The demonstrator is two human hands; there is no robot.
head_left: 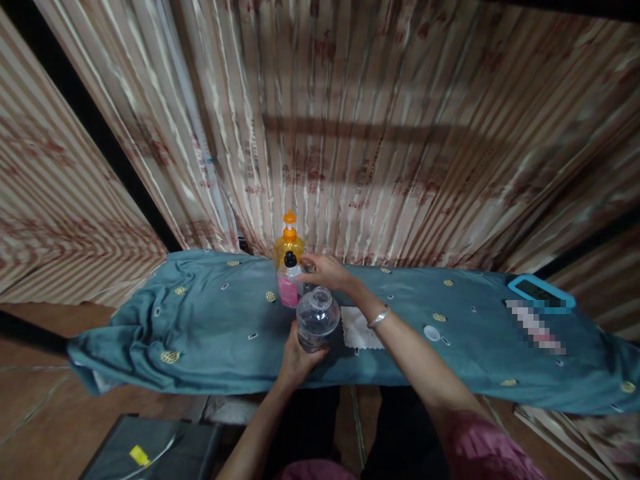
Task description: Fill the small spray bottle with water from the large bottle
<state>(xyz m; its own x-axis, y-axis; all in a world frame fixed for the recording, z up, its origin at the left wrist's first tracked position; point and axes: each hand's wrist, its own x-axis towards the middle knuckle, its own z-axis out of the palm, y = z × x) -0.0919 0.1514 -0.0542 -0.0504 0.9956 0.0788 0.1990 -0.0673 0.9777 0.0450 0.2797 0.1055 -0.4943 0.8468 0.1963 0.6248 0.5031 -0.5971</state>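
My left hand (pixel 300 357) is wrapped round the lower part of a clear plastic bottle (pixel 319 319) with a round, uncapped mouth, upright near the front of the cloth. Beyond it, my right hand (pixel 325 272) reaches to the right side of a small bottle (pixel 289 288) with pink contents and a black cap. The fingers and thumb of that hand are apart; whether they touch the small bottle, I cannot tell. Right behind stands a yellow pump bottle (pixel 281 248) with an orange top, partly covered by the small bottle.
A teal patterned cloth (pixel 215 340) covers the table. To the right lie a white cloth with a scalloped edge (pixel 357 328), a round white lid (pixel 431 333) and a blue-framed device (pixel 541 293). Striped curtains (pixel 325 153) hang behind. A dark box (pixel 150 443) stands low at front left.
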